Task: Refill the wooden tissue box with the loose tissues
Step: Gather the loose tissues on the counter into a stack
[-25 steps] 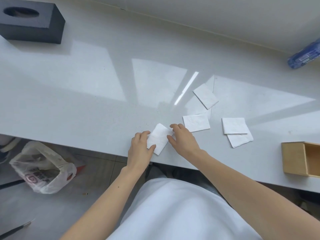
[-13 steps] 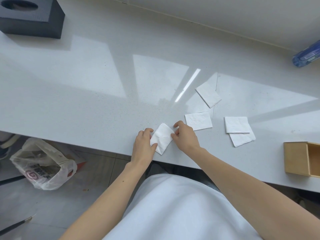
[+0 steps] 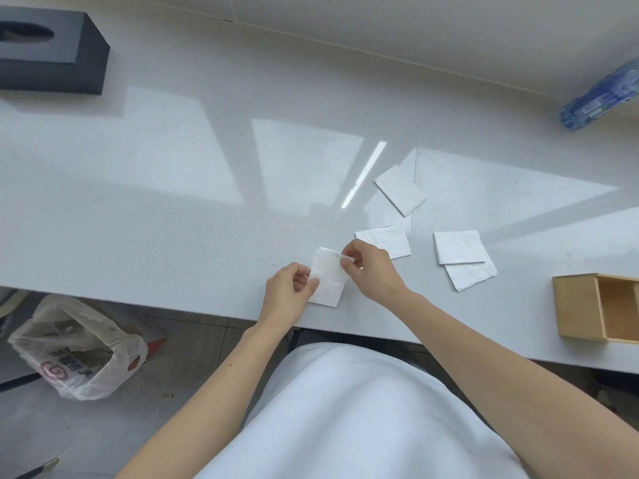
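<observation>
Both hands pinch folded tissue between them.

Single head-worn wide-angle view, looking forward and steeply down, close over white counter near edge.

Worktop: a broad bare stretch runs from the black box in the far left corner to the near edge. There the left hand and right hand pinch the held tissue.

Rightward, toward the wooden box, lie a far tissue, a middle tissue just behind the right hand, and an overlapping pair. All are flat and low, so a hand passes over them.

Bare worktop separates the pair from the wooden box. The bottle lies far right by the wall, well apart.
</observation>
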